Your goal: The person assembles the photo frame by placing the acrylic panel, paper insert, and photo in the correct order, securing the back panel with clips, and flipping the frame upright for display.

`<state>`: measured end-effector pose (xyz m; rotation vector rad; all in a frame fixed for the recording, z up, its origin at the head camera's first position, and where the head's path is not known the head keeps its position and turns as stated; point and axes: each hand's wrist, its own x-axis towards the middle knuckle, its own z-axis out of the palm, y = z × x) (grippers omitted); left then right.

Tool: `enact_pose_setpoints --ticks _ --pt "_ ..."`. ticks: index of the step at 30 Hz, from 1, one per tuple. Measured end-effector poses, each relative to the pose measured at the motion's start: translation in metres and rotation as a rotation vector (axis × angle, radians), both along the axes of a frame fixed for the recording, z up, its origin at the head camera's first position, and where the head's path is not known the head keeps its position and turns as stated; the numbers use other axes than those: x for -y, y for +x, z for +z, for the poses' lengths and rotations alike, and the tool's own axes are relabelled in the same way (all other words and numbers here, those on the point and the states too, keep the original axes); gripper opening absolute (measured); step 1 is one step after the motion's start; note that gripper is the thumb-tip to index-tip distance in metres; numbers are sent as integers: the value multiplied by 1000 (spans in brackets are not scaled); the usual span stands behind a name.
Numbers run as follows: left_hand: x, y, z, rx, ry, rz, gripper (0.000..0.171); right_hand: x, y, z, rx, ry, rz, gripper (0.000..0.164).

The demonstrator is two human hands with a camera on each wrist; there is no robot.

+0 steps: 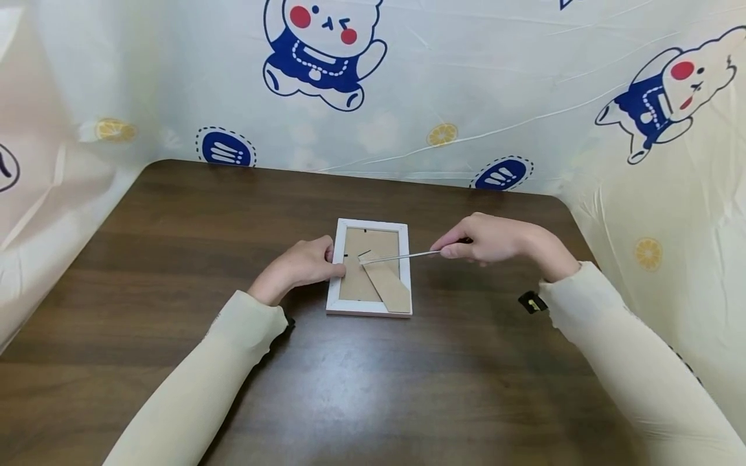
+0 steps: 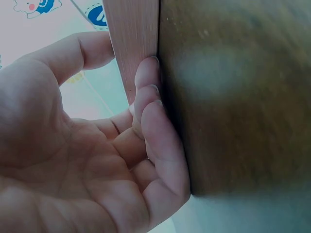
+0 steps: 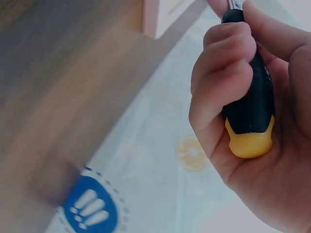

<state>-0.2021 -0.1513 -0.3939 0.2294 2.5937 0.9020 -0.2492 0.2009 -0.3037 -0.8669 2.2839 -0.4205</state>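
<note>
A white picture frame point(image 1: 373, 224) lies on the table with its tan backing board point(image 1: 355, 281) upward. A stand leg point(image 1: 392, 285) slants across that board toward the lower right corner. My left hand point(image 1: 300, 265) grips the frame's left side, thumb on top and fingers against the side edge point(image 2: 127, 63). From the right, my right hand point(image 1: 489, 239) holds a screwdriver by its black and yellow handle point(image 3: 252, 111). The metal shaft point(image 1: 402, 257) crosses over the frame, and its tip is at the upper end of the stand leg; contact is too small to tell.
The frame rests on a brown wooden table point(image 1: 350, 388). A pale curtain point(image 1: 408, 77) with printed cartoon bears and orange slices surrounds the table's back and sides. Small dark tabs point(image 1: 365, 230) show along the backing's edge.
</note>
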Motion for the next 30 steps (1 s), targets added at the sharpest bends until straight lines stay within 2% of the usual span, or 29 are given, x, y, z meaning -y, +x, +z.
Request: enact_pose_setpoints --ticks 4,5,10,16,21,30 --pt "2 0 1 -7 2 -19 30 -2 20 14 -133 -10 86 30" --pt "1 1 4 5 1 -19 30 -2 24 17 -173 -15 118 29" --pt "3 2 4 18 4 -37 31 7 48 31 -372 -1 243 26" --pt "6 0 5 48 28 -70 34 17 74 38 -616 13 345 22" --pt "10 -2 6 82 38 -99 36 23 82 35 -726 16 374 20" --pt "12 -3 5 94 51 -116 38 30 86 31 -827 25 408 17"
